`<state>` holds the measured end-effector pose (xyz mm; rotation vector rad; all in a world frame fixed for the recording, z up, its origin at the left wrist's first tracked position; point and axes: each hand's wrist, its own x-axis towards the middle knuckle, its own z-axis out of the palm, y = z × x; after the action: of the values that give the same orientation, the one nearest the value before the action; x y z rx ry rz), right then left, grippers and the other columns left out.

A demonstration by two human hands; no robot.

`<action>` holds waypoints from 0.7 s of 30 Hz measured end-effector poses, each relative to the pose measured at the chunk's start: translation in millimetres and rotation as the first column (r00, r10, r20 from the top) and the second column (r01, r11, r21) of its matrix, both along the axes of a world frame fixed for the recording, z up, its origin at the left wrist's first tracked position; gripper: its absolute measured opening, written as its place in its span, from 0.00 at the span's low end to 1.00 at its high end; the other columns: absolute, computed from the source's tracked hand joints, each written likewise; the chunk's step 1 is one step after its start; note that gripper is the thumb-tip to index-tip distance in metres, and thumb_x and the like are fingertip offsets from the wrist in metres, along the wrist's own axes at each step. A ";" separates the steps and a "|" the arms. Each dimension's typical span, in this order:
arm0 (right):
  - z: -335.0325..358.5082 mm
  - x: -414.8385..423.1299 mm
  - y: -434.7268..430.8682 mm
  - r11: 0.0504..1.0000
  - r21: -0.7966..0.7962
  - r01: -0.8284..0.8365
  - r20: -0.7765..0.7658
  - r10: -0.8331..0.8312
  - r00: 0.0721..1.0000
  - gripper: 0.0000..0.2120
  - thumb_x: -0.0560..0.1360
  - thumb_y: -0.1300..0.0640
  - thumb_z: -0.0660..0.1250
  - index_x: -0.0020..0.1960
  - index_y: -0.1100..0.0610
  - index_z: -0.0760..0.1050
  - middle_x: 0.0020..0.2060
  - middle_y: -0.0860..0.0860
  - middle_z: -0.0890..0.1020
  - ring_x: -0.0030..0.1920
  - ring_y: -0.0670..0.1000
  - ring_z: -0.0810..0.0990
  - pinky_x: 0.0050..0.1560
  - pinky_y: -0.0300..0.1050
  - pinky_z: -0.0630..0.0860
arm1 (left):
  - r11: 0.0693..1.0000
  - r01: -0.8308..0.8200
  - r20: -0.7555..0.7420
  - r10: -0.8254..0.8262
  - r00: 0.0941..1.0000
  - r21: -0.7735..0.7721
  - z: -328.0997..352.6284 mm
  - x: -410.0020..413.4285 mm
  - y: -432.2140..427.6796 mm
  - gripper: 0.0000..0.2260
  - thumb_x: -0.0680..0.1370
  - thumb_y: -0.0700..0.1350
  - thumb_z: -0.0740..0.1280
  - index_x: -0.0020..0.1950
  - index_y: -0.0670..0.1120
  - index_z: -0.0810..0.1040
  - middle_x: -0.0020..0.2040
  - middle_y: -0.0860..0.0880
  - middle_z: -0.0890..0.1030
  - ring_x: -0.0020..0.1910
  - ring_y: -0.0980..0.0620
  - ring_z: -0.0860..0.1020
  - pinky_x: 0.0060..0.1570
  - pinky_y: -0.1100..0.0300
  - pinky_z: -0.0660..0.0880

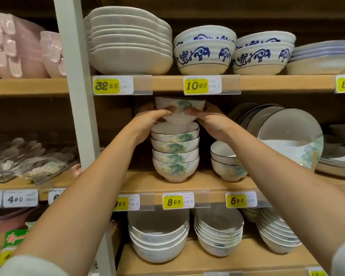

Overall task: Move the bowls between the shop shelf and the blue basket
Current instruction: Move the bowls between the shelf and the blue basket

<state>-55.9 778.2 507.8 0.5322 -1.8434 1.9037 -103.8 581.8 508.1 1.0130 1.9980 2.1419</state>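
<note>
Wooden boards of the shop shelf [207, 183] fill the frame, with pink bowls [18, 48] at upper left. At the centre, the left hand [147, 121] grasps the left side of a floral bowl [179, 109], thumb on its front. This bowl is just above a stack [175, 154] of four similar bowls on the middle board. The right hand [209, 124] grasps its right side. Dark-rimmed plates [287, 134] lean at the right.

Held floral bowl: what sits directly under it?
A stack of four matching bowls on the shelf. The left hand and right hand grip the held bowl; foot contact with the stack is hidden.
</note>
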 end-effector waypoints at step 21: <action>9.1 -99.6 40.9 0.978 0.181 -0.105 0.113 0.085 0.990 0.19 0.71 0.64 0.72 0.62 0.57 0.76 0.61 0.56 0.80 0.61 0.52 0.79 0.63 0.46 0.74 | 0.999 -0.003 0.175 -0.003 0.985 0.033 7.3 -88.6 28.8 0.15 0.77 0.50 0.66 0.60 0.45 0.78 0.47 0.48 0.84 0.37 0.55 0.83 0.32 0.64 0.77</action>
<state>-155.4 819.1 516.9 0.6021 -2.1139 1.8611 -192.4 610.6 515.4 0.7968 1.8889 2.1866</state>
